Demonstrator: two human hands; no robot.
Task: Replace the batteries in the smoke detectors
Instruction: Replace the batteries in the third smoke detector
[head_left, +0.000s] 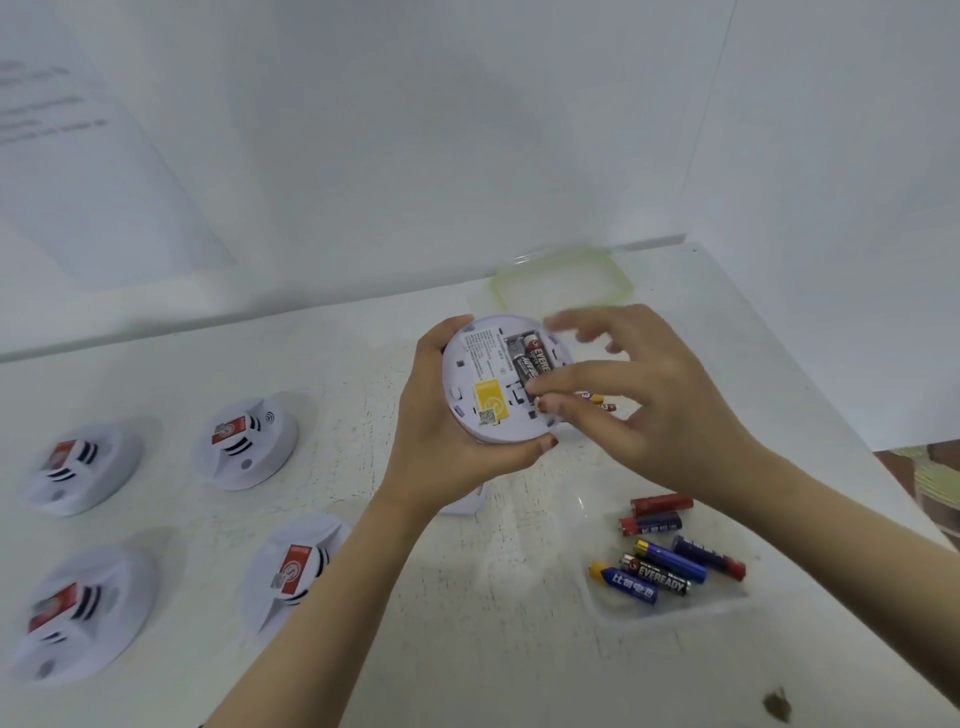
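Note:
My left hand grips a round white smoke detector above the table, its back turned up toward me. The battery bay is uncovered and holds black Eveready batteries. My right hand reaches over the detector from the right, thumb and forefinger pressing at the lower end of a battery in the bay; the other fingers are spread. Several loose batteries lie in a clear tray at the lower right.
Several other white smoke detectors with red labels sit face up on the white table at the left. A clear lid with a green rim lies at the back. More batteries show behind my right hand. The table's right edge runs diagonally.

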